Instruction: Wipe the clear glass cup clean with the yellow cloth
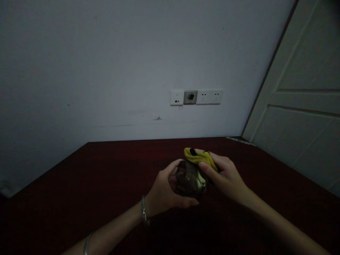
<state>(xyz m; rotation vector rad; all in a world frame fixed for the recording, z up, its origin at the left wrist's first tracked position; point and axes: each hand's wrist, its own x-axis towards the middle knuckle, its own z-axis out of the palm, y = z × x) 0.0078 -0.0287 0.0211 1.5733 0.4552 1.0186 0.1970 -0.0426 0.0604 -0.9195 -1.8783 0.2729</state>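
My left hand [166,191] is wrapped round a see-through, glass-like container [190,179], with the thumb along its near side. Dark red shows through the container, and a pale yellow-green patch is on its right. In my right hand [223,170] is a folded yellow cloth [199,156] with black spots, pinched between thumb and fingers. The cloth lies against the container's upper right side. Both hands are above the dark red table. Dim light hides the container's exact shape, and my fingers cover part of it.
The dark red tabletop [127,166] reaches back to a pale wall [119,71]. Sockets and a switch panel [196,97] are set in the wall. A white panelled door [300,131] stands at the right. A thin strip [239,140] lies at the table's far right edge.
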